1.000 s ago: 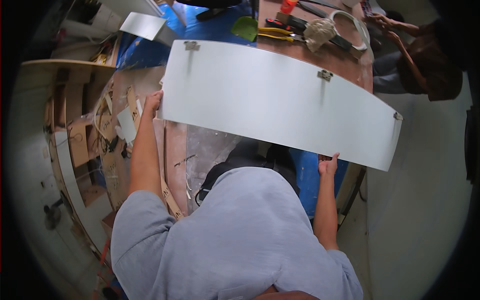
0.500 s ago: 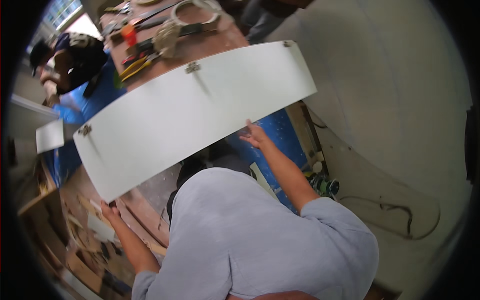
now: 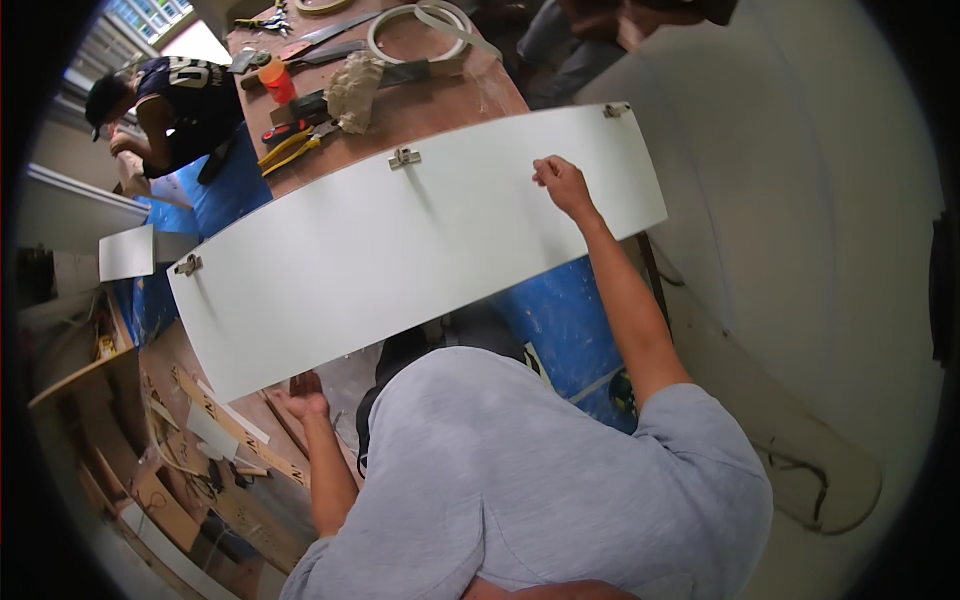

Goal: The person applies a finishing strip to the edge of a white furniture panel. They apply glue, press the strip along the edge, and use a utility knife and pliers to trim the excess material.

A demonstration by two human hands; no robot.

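Observation:
A long white panel [image 3: 400, 260] lies across the middle, with three metal hinges along its far edge: a left hinge [image 3: 188, 265], a middle hinge [image 3: 404, 159] and a right hinge [image 3: 616, 110]. Beside the panel's near edge, toward its left end, my left hand [image 3: 305, 398] is palm up with its fingers apart; whether it touches the edge I cannot tell. Over the right half of the panel is my right hand [image 3: 562, 187], its fingers curled in, and nothing shows in them. A gap from the panel's surface seems to show below it.
Beyond the panel, a brown workbench [image 3: 420, 105] bears yellow-handled pliers [image 3: 290, 150], an orange bottle [image 3: 277, 80], a crumpled glove [image 3: 354, 92] and a white coil of edging [image 3: 420, 32]. One person [image 3: 170, 110] crouches far left. Wood offcuts [image 3: 225, 410] lie lower left; a wall [image 3: 800, 200] stands right.
My right hand has left the panel's near edge and moved up over its face. My left hand has shifted right along the near edge and opened. The panel appears slightly farther right in view.

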